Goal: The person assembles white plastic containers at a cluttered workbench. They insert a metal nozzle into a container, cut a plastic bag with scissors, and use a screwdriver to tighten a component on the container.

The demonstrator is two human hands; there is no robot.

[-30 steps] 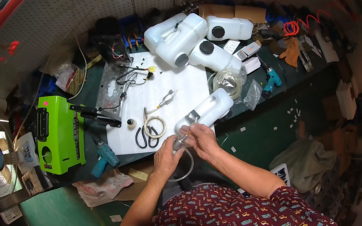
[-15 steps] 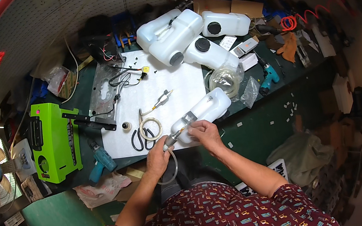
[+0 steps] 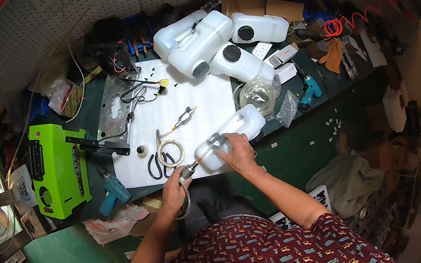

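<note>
Our right hand grips the white plastic tank at the near edge of the white sheet, steadying it while our left hand closes around a screwdriver aimed at it. Scissors lie left of the tank.

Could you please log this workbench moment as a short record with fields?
Left hand: left hand holds a screwdriver with a hose looped below.
Right hand: right hand steadies a white plastic tank.
Surface: white sheet on a green bench.
Nearby: scissors, tape roll, blue drill, lime green case.
</note>
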